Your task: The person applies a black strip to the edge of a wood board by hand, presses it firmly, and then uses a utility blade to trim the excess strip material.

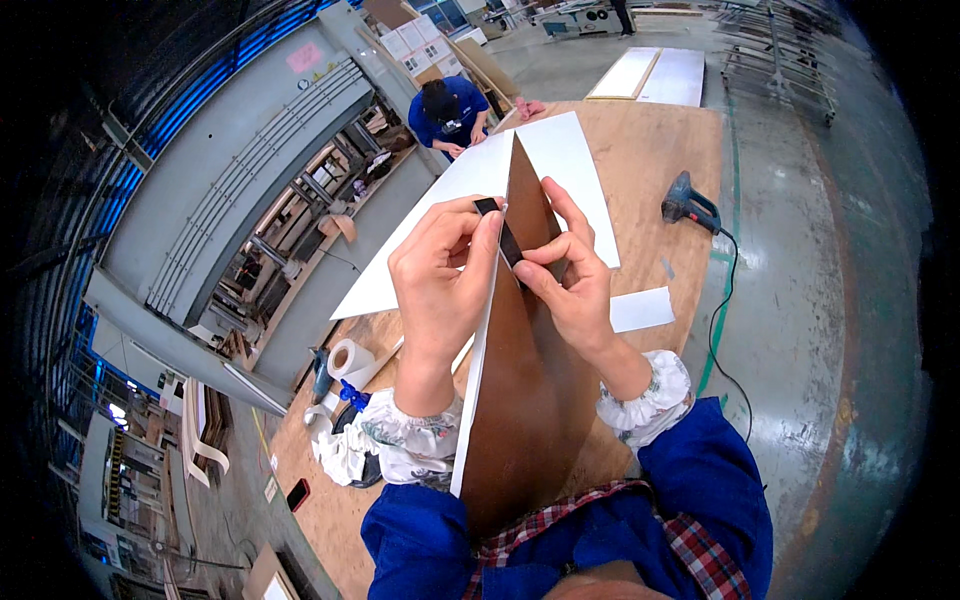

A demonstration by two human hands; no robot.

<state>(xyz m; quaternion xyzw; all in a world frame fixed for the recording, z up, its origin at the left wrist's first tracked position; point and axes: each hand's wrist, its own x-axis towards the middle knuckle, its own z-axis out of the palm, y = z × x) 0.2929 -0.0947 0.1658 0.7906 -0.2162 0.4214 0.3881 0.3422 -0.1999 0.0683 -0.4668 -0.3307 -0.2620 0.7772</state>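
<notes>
A brown sheet [520, 400] stands on edge in front of me, with a thin white edge facing left. My left hand [435, 275] pinches one end of a short black strip [510, 245] between thumb and fingers. The thumb and forefinger of my right hand [575, 295] press on the strip's lower end, against the brown face, while its other fingers are raised. The strip slants across the sheet's upper edge. What the strip is made of I cannot tell.
A large white sheet [410, 265] lies on the wooden table [660, 150], a small white piece [643, 310] at right. A corded heat gun [690, 205] lies near the right edge. At left are a white roll [348, 358], cloth [345, 450] and phone [298, 494]. A co-worker [445, 110] leans over the far side.
</notes>
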